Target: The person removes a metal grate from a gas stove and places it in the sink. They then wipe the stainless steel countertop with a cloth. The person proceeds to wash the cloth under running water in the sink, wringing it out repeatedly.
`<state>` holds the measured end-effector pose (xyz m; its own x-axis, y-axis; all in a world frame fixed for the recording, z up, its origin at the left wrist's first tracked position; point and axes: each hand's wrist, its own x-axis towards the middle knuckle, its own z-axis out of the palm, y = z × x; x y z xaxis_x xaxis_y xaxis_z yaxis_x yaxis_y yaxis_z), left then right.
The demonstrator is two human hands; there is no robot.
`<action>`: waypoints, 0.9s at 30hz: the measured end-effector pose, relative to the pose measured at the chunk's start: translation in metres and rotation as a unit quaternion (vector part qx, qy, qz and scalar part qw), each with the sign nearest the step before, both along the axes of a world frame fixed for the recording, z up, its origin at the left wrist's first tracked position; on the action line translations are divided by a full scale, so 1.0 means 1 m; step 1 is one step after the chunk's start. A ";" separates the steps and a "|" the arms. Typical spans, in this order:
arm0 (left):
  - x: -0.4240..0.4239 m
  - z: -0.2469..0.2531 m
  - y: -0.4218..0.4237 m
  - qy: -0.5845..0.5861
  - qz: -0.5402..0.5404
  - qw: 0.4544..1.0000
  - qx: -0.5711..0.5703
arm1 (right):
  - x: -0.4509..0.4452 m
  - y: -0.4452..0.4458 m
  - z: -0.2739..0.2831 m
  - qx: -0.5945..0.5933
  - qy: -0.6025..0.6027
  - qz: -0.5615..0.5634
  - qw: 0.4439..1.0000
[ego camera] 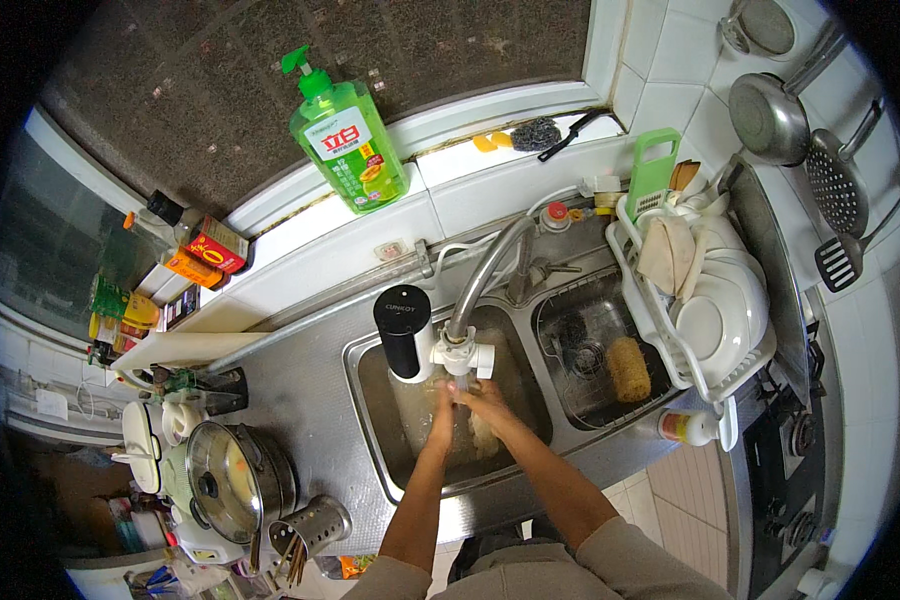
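Note:
Both hands are together under the stream from the tap, above the left basin (390, 480) of a steel sink. My left hand (445, 401) and my right hand (487, 401) meet at the fingertips just below a white faucet filter fitting (457, 352). Blur and the water hide whether anything sits between the fingers. Cloudy water (416, 457) stands in the basin, and a pale, soft-looking thing (484, 439) lies in it under my right wrist; its kind is unclear. The curved metal tap (487, 262) rises behind the fitting, beside a black-topped white device (403, 330).
To the right, a wire-lined basin holds a loofah sponge (628, 369), next to a white dish rack (649, 315) with bowls. A green dish soap bottle (352, 150) stands on the sill. On the left are a glass-lidded pot (229, 480) and a perforated utensil holder (319, 521) with chopsticks.

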<state>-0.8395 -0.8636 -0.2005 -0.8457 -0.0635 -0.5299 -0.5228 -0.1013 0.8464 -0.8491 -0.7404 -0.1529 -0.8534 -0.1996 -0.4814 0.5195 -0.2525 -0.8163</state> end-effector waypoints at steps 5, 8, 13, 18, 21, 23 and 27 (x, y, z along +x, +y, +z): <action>0.002 0.021 -0.005 -0.141 0.136 0.888 0.416 | 0.012 0.007 0.031 0.027 0.065 0.063 0.996; 0.001 0.015 0.010 -0.199 0.196 0.856 0.435 | 0.014 0.012 0.029 -0.067 0.018 -0.043 0.997; -0.010 0.015 0.022 -0.078 0.098 0.789 0.602 | 0.029 0.002 0.035 0.080 0.172 0.018 0.982; -0.014 -0.004 -0.002 0.019 0.013 0.802 0.597 | 0.047 -0.018 0.091 0.384 0.322 0.161 0.850; -0.021 -0.003 0.004 0.014 0.051 0.856 0.515 | 0.035 -0.016 0.066 0.407 0.402 0.070 0.817; -0.031 0.003 0.005 0.019 0.058 0.874 0.482 | 0.010 -0.018 0.052 0.457 0.289 0.086 0.837; -0.042 0.029 0.018 -0.022 0.110 0.894 0.433 | -0.020 -0.021 0.032 0.394 0.172 -0.134 0.893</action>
